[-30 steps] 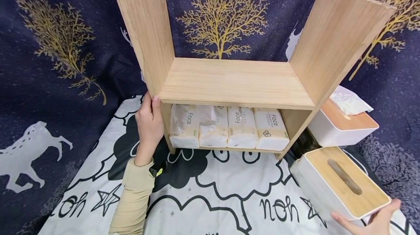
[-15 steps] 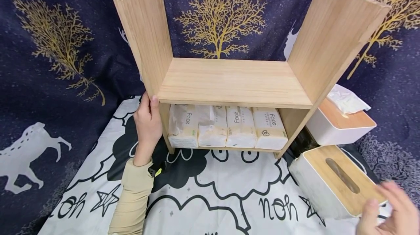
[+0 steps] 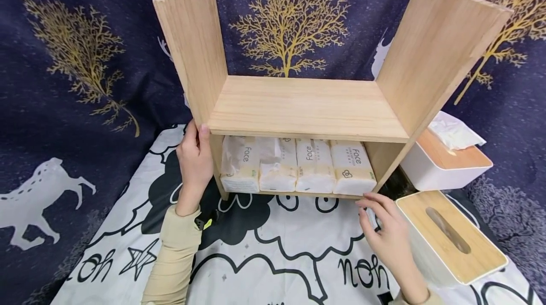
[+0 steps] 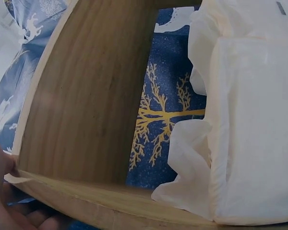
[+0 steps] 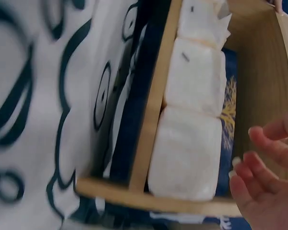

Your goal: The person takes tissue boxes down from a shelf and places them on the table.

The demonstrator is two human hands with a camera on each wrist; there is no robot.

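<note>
Gripping the edge of the wooden shelf [image 3: 307,108], the left hand [image 3: 194,159] has its thumb at the front of the left side panel [image 3: 193,44], beside the middle board. The right hand [image 3: 389,236] holds nothing; its fingers bend loosely near the lower right front corner, and whether they touch the wood cannot be told. If the step is steadying the shelf, a firm left grip with light, even pressure from the right should work best, since a twist could unsettle the row inside. The shelf stands upright just beyond the hands, pale, grained and open-backed. Between the hands, in its lower compartment, four white tissue packs [image 3: 314,167] sit side by side, their wrapping wrinkled. Just right of the right hand is a box with a slotted lid [image 3: 477,262]; beyond it, a second white box [image 3: 443,176] carries a crumpled white sheet [image 3: 455,133].
</note>
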